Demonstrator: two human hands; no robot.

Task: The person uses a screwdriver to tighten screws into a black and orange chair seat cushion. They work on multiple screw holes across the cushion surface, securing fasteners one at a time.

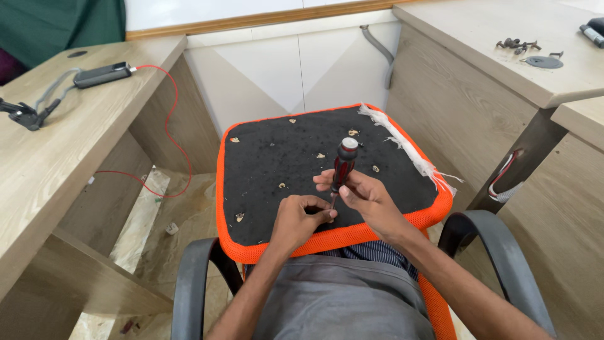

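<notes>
Screwdriver (343, 165) with red and black handle held nearly upright over the upturned chair seat (264, 157), long axis close to vertical, slightly leaning, grey cap of the handle upward and away, shaft downward toward the black underside of the seat. Right hand (365, 198) clenched around the lower part of the handle, fingers wrapped. Left hand (299, 217) curled just beside it, fingertips pinched at the lower end of the shaft, touching or nearly touching it. Tip of the tool hidden behind the left fingers, so contact with any screw impossible to tell. Seat with orange mesh edge resting on the lap, between two black armrests. Small pale scraps scattered on the black surface, hard to make out. White frayed fabric strip (406, 148) along the far right edge. Table at the right cut off by the frame, with some screws (517, 45) on it.
</notes>
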